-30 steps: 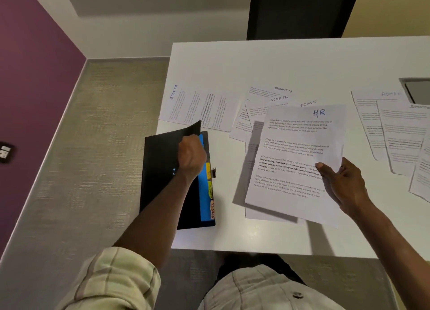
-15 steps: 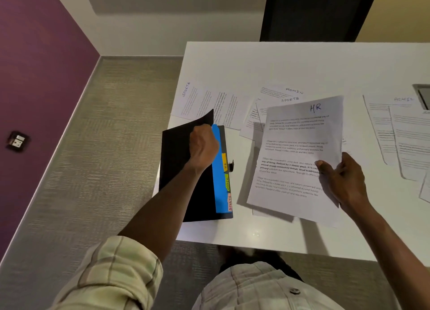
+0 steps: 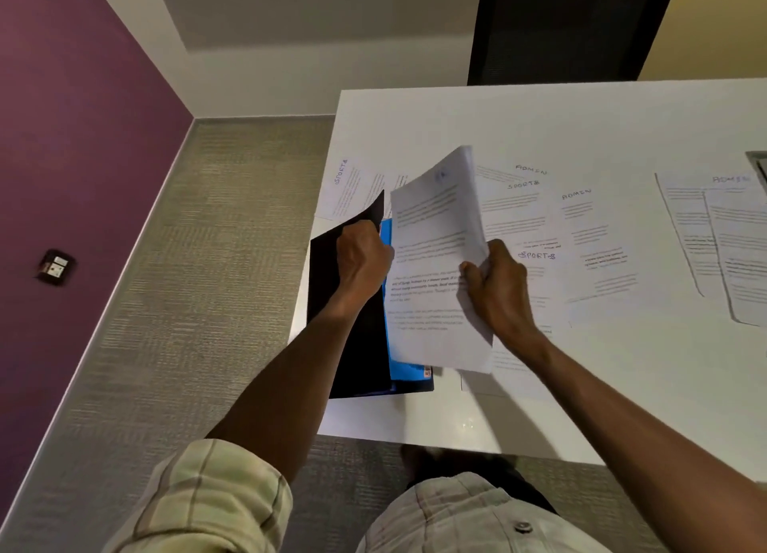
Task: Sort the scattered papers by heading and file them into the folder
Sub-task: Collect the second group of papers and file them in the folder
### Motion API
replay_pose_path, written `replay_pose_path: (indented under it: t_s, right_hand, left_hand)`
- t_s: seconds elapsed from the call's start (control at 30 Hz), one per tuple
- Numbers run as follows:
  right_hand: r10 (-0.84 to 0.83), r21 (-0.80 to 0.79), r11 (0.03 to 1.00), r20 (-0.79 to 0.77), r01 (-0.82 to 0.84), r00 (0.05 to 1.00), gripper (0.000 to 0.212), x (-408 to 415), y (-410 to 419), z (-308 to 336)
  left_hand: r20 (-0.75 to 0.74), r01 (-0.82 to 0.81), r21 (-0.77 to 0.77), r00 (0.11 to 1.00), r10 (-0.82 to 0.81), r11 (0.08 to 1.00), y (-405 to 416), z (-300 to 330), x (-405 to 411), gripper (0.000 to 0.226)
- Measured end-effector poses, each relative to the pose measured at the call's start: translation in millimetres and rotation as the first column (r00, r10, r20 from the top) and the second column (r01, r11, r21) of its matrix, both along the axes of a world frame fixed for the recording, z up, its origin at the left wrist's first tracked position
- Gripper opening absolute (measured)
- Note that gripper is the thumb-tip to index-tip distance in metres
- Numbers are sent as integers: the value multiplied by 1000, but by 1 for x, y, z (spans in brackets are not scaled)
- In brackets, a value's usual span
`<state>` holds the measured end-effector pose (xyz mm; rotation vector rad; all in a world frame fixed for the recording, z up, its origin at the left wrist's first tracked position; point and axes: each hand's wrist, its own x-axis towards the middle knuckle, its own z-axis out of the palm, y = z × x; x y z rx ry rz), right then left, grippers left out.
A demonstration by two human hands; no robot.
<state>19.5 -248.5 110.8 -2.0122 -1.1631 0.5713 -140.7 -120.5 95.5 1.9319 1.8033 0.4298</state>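
R hand (image 3: 496, 291) grasping the HR sheet (image 3: 436, 262) has swung it over the folder (image 3: 357, 345), L hand (image 3: 361, 257) gripping cover open — filing imminent.

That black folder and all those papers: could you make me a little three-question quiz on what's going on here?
1. True or false: the left hand holds up the cover of the black folder with the blue divider.
2. What does the right hand grip? A) a pen B) the white printed sheet C) a stapler
3. Fill in: handwritten headings on the loose white papers lying on the white table read SPORTS and ____.

Key: 1 true; 2 B; 3 ADMIN.
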Motion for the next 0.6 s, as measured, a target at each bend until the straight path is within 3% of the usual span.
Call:
replay_pose_path:
  t_s: [0.5, 0.6]
  right_hand:
    - [157, -167, 974, 14, -152, 988, 18, -51, 21, -2]
    - [160, -209, 966, 8, -155, 987, 22, -67, 31, -3]
  left_hand:
    - [56, -14, 54, 998, 11, 998, -1, 11, -19, 44]
    - [19, -2, 39, 1000, 1, 999, -1, 11, -23, 32]
